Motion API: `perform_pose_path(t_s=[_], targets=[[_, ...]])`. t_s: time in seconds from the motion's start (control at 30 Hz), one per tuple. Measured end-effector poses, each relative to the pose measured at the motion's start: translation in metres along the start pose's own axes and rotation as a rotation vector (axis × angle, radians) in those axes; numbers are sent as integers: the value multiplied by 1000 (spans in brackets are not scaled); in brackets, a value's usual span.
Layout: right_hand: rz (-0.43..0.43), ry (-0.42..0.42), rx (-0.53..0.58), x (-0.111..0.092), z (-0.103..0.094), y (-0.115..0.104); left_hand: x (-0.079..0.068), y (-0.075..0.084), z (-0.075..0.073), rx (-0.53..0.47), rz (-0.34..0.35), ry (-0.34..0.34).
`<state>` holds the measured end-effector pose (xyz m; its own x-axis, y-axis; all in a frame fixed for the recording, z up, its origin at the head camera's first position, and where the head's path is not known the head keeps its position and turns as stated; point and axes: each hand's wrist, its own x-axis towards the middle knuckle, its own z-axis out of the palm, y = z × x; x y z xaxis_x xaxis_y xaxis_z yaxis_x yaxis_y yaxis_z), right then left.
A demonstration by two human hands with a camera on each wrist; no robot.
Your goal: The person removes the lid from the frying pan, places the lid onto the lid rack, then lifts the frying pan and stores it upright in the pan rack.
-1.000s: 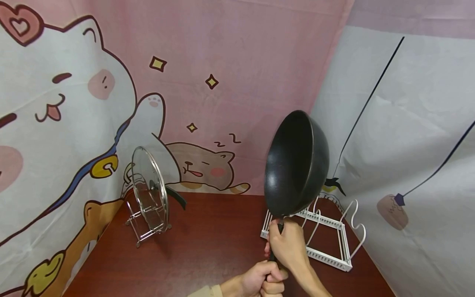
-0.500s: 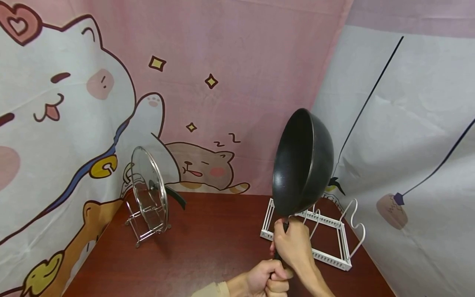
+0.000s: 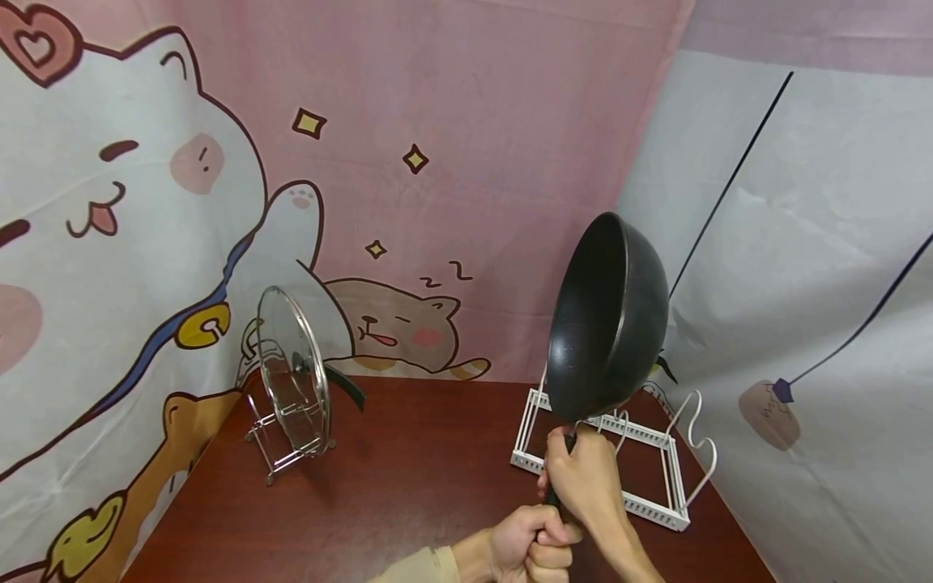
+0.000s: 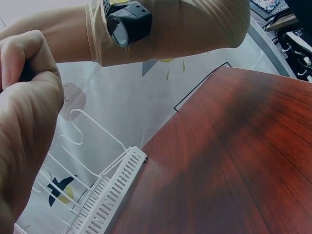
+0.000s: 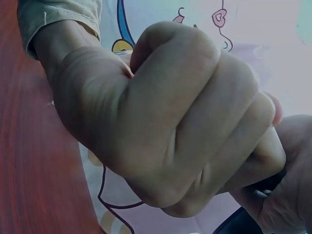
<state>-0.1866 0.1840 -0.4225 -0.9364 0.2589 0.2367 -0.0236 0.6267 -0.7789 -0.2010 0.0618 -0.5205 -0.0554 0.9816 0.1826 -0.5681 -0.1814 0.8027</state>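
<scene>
A deep black wok (image 3: 643,316) is held up on edge above the white rack (image 3: 652,513), its opening turned to the left. My right hand (image 3: 589,474) grips the handle close to the wok's body. Lower down, my left hand (image 3: 528,544) curls round the same handle (image 3: 551,495), just below the right. In the right wrist view the left hand (image 4: 24,122) shows as a fist beside part of the right hand (image 5: 287,165). Whether the wok touches the rack is hidden by the right hand and the wok itself.
A glass lid (image 3: 280,348) with a metal rim and dark handle stands in a wire stand (image 3: 286,463) at the left. The red-brown table (image 3: 408,470) ends against printed cloth walls (image 3: 496,202) at the back and sides.
The wok and both hands have moved a little to the right, over the white rack. More of the rack's left end shows now. The lid and its stand have not moved.
</scene>
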Motion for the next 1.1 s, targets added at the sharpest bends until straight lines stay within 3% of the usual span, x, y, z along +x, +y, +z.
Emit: perform_pose_path(t_s=[0.6, 1.1], targets=[[27, 17, 12, 1, 3, 4, -2, -1, -11, -57, -35, -69], [45, 13, 13, 2, 13, 13, -5, -6, -17, -86, -31, -58]])
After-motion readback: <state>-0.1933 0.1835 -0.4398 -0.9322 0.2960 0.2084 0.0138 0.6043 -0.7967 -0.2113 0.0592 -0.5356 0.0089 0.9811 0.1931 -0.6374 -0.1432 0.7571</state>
